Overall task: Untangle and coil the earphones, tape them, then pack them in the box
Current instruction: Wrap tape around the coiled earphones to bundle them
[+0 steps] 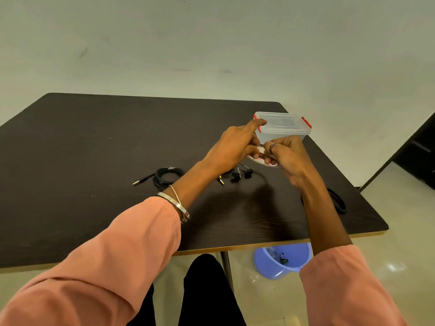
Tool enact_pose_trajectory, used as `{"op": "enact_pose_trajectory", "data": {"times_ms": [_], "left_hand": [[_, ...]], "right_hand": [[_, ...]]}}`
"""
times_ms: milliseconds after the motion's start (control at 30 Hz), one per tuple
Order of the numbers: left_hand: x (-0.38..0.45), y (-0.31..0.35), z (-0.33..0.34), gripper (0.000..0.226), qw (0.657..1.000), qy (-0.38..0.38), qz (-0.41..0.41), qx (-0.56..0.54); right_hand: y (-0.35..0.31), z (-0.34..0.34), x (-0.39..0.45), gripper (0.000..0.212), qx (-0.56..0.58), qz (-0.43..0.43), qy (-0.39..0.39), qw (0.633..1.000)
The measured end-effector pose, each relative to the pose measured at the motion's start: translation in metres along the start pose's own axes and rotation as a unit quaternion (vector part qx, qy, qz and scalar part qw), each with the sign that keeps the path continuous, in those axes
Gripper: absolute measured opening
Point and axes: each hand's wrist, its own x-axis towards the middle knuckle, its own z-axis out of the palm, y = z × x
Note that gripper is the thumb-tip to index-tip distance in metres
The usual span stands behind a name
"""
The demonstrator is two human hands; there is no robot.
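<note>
I see both hands raised over the table (94, 142), gripping a roll of tape (261, 158) between them: left hand (231, 149) with forefinger out, right hand (288, 152) curled. Earphones (240, 172) lie beneath; the lidded box (286, 128) sits just behind.

Clear box (282, 128) with red clasps, black earphones (168, 176), dark brown table (94, 142), lilac bin (282, 260)

Clear plastic box (283, 128) w/ red latches, lid on, upright at far right of table. Tape roll (261, 153) just in front, mostly hidden. Black earphones: coiled bundle (167, 175) mid-table, loose set (241, 173) beside it, third cable (339, 201) near right edge.
</note>
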Motion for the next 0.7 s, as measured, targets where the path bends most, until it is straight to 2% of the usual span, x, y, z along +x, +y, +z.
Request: {"op": "enact_pose_trajectory", "data": {"times_ms": [200, 367, 467, 567, 700], "left_hand": [[0.000, -0.001, -0.001, 0.059, 1.000, 0.011, -0.007, -0.008], [0.002, -0.004, -0.004, 0.055, 0.999, 0.030, -0.004, -0.022], [0.004, -0.005, -0.006, 0.055, 0.999, 0.033, 0.001, -0.021], [0.005, -0.004, -0.005, 0.056, 0.999, 0.030, 0.002, -0.026], [0.003, -0.004, -0.003, 0.056, 0.999, 0.030, 0.002, -0.026]], "right_hand": [[0.003, -0.001, 0.002, 0.032, 0.001, -0.016, -0.011, 1.000], [0.006, -0.008, 0.000, 0.049, 0.106, -0.042, -0.073, 0.991], [0.006, -0.012, 0.001, 0.044, 0.161, -0.028, -0.097, 0.982], [0.004, -0.008, 0.001, 0.033, 0.143, -0.028, -0.061, 0.987], [0.007, -0.007, 0.003, 0.042, 0.120, -0.044, -0.067, 0.990]]}}
